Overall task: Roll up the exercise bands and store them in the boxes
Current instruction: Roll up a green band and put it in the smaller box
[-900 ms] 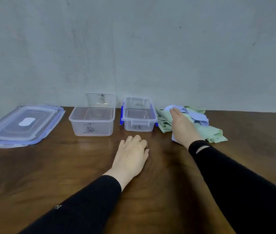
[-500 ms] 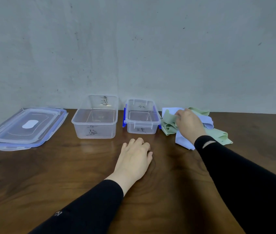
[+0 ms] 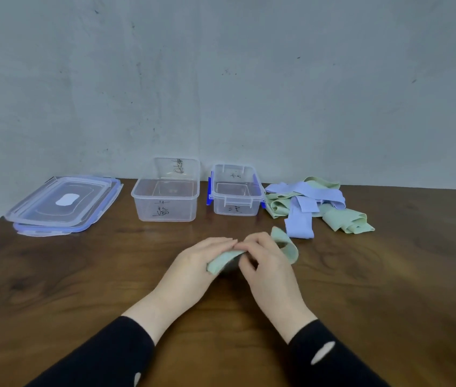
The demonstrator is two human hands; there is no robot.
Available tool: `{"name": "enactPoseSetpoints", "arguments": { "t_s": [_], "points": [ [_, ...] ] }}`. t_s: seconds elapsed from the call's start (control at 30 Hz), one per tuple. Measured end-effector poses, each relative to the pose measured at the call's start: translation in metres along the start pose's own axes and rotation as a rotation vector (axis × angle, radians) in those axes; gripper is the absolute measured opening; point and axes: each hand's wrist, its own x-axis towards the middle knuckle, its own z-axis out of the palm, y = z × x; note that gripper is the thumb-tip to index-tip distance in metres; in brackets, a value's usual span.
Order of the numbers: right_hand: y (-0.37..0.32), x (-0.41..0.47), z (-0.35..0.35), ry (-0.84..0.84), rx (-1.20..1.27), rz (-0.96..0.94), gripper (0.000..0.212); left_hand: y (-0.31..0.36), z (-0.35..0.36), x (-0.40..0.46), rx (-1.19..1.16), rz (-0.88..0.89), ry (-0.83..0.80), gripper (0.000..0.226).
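Head view: your left hand (image 3: 203, 261) and right hand (image 3: 267, 263) both pinch one green band (image 3: 287, 244) at frame centre, rolling barely begun, both boxes (image 3: 165, 201) look empty, pile (image 3: 313, 205) right of them not rolled.

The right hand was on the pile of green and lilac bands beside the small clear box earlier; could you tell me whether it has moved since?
Yes. The right hand left the pile of green and lilac bands and now holds a green band nearer the person, in front of the small clear box.
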Motion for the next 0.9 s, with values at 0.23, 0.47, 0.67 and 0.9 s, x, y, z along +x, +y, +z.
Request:
{"name": "enactPoseSetpoints", "arguments": {
  "t_s": [0.23,0.47,0.67,0.9],
  "points": [
    [0.005,-0.005,0.003,-0.171,0.023,0.143,0.033,-0.024,-0.057,-0.037,0.15,-0.109,0.061,0.035],
    [0.008,0.01,0.011,-0.248,0.008,0.191,0.025,-0.01,-0.087,-0.068,-0.012,-0.116,-0.258,0.042],
    [0.008,0.025,0.019,-0.234,-0.042,0.283,0.036,-0.022,-0.079,-0.038,0.156,-0.249,-0.192,0.034],
    [0.0,0.024,0.026,-0.292,-0.149,0.338,0.051,-0.023,-0.046,-0.009,0.167,-0.152,-0.226,0.036]
  ]
}}
